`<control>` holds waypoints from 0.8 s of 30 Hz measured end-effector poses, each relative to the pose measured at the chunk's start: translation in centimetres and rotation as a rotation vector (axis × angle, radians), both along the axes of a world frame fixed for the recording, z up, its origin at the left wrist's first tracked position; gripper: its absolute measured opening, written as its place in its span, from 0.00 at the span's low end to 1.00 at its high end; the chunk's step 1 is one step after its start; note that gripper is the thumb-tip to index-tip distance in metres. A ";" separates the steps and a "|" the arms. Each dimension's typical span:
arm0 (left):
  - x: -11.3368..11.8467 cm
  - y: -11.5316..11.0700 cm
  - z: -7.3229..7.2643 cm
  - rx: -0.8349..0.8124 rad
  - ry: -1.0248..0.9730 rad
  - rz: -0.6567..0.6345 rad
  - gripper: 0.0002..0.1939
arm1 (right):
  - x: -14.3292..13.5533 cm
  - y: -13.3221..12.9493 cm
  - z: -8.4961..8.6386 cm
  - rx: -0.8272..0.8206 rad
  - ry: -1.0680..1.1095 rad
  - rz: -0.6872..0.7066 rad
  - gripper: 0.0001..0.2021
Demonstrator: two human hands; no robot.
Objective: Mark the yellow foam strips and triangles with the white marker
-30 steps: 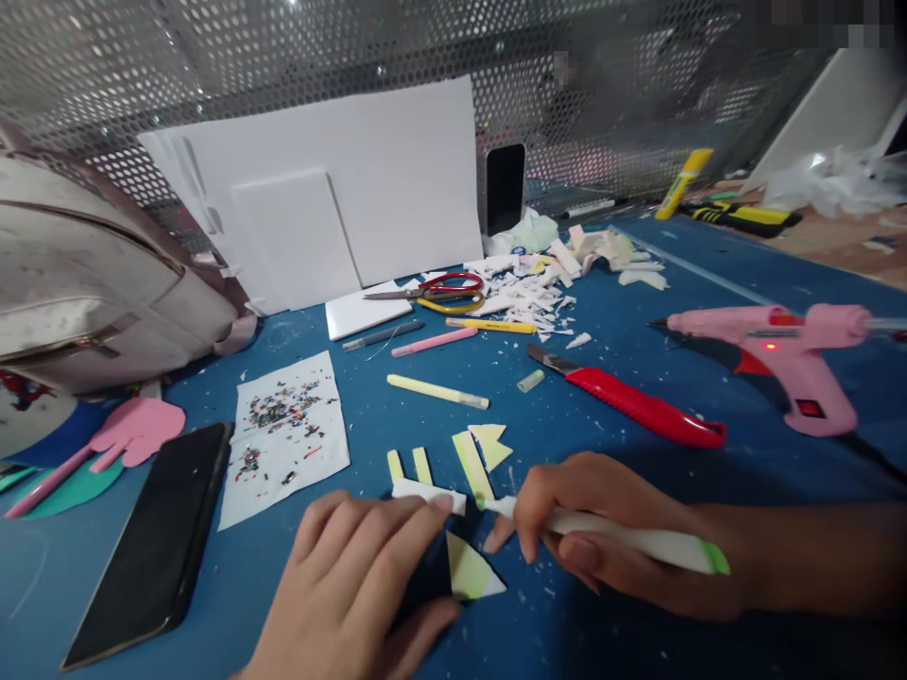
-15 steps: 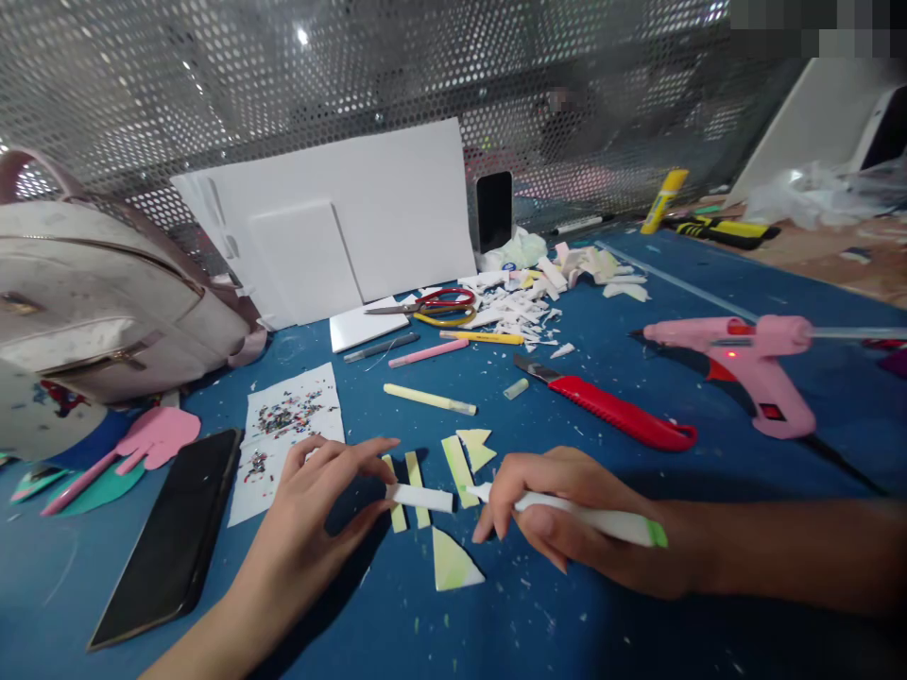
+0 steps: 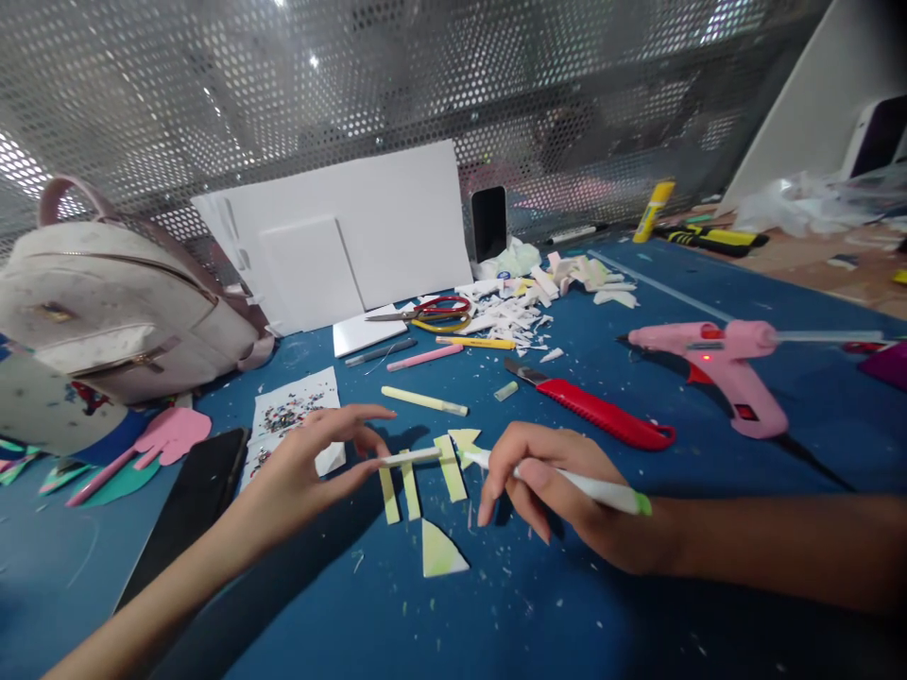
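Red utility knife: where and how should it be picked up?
Grip the red utility knife around the middle of its red handle, coming from above. The bare blade points up-left toward the scraps, so stay at the rounded right end; it lies flat, clear of both hands.

Matt blue work surface, faintly scuffed and dusted with pale crumbs. Thin white foam-like strip, matt, pinched in the left hand; smooth white plastic marker with a green end, lightly sheened, gripped in the right hand. Flat yellow-green tinted card strips and triangle, dull and papery. Glossy red plastic utility knife with a bare metal blade. Pink plastic glue gun, satin-smooth. Shiny black glass-faced phone. Pale leather-look backpack, softly grained, worn. Perforated grey metal screen, glinting. Matt white boards, smooth.
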State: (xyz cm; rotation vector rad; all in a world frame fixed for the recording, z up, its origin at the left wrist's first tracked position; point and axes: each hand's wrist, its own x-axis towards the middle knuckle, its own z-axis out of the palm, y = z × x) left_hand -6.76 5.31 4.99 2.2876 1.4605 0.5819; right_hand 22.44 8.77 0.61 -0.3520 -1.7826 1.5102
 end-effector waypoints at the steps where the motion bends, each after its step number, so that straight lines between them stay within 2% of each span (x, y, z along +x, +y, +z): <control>1: 0.0 0.5 0.2 -0.027 -0.009 -0.011 0.16 | -0.1 0.0 0.0 -0.022 0.021 -0.011 0.15; 6: 0.6 2.9 0.7 -0.089 0.003 -0.047 0.10 | -0.2 0.0 0.0 -0.040 0.037 -0.006 0.15; 9: 1.0 3.3 1.0 -0.096 0.054 -0.058 0.10 | -0.1 0.0 -0.3 -0.032 0.034 0.002 0.16; 14: 1.6 1.9 0.5 -0.089 0.149 -0.074 0.09 | -0.1 0.1 -0.5 -0.029 0.040 0.013 0.16; 19: 2.7 0.0 -0.8 -0.018 0.235 0.006 0.08 | 0.0 0.1 -0.5 -0.019 0.047 0.021 0.15; 24: 3.2 -0.1 -1.3 -0.021 0.219 0.026 0.03 | 0.0 0.1 -0.8 -0.022 0.041 0.017 0.15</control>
